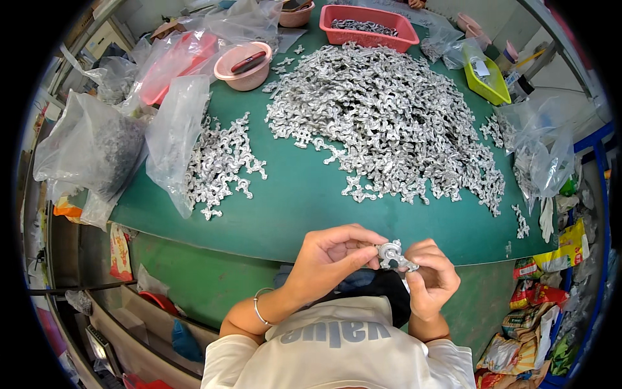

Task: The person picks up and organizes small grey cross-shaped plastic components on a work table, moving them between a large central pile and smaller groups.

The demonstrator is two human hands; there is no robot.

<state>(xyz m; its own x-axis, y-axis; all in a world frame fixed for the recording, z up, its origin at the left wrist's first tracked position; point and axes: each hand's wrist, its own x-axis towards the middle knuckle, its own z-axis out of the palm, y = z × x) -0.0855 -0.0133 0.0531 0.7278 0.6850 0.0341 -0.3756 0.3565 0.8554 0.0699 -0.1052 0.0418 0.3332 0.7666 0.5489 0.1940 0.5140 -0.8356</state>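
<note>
Both hands meet in front of the chest over the near edge of the table (285,223), elbows bent and wrists raised. The left hand (334,256) comes in from eight o'clock, palm turned inward, its thumb and forefinger pinching a metal piece (390,254) by one end. A slim bangle (258,308) rings that wrist. The right hand (433,275) sits at three o'clock of the piece, fingers curled and thumb underneath, gripping the opposite end — so the piece is held between the two sets of fingertips, clear of the other castings.

The piece is silvery and lobed, with a rounded body and knobbed ends. Straight out at twelve o'clock from it spreads a large heap (382,123) of similar grey castings, branching and knobbly, with a dull metallic sheen; a smaller pile (220,162) lies at ten o'clock. The tabletop is smooth, flat green. Beyond the large heap, a red plastic basin (405,43) with a flared rim holds more grey pieces. Toward eleven, a round pink bowl (249,80) carries a red-and-dark tool (248,63); at one, a yellow-green basket (487,89). Crinkled clear plastic bags (91,139) slump at ten o'clock — one bulging with grey contents.
</note>
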